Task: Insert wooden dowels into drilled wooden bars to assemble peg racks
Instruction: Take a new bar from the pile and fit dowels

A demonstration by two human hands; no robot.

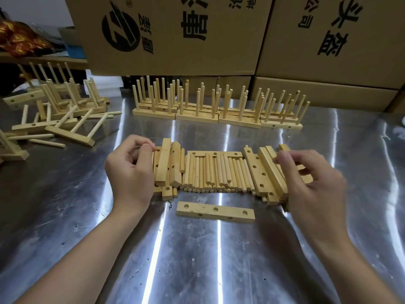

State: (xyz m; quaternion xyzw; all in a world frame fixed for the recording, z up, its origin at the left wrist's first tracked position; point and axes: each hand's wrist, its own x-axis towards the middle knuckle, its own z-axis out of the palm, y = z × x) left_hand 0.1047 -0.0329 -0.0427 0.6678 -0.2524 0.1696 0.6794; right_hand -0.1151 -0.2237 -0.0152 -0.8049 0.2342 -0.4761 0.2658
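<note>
Cartons: stacked cardboard boxes point(175, 34) with black print, along the far edge of the table.
Table: scratched sheet-metal table point(197, 260), with strong glare streaks.
Standing racks: row of finished peg racks point(219, 113) with pegs upright, packed side by side just in front of the boxes.
Tumbled racks: loose pile of racks point(65, 106) far left, some tipped over, with stray pegs lying among them.
Dowels: bed of loose dowels point(214, 174) at table centre, lying parallel with their ends toward the viewer, between two stacks of bars.
Right-end bars: drilled right-end bars point(263, 172), stacked at an angle and touching the dowel bed.
Left-end bars: drilled left-end bars point(168, 165), some lying flat and some on edge, against the other side of the bed.
Right hand: right hand point(311, 178) over the right-end bars; fingers curled, with wood showing between fingers and thumb, so it grips one of them.
Left hand: left hand point(129, 172) at the outer side of the left-end bars; fingers curled in, thumb and forefinger tips at a bar's far end. I cannot tell whether they pinch anything, as the palm hides it.
Single bar: one drilled single bar point(215, 212) lying flat with holes up, alone just in front of the dowels, clear of both hands.
</note>
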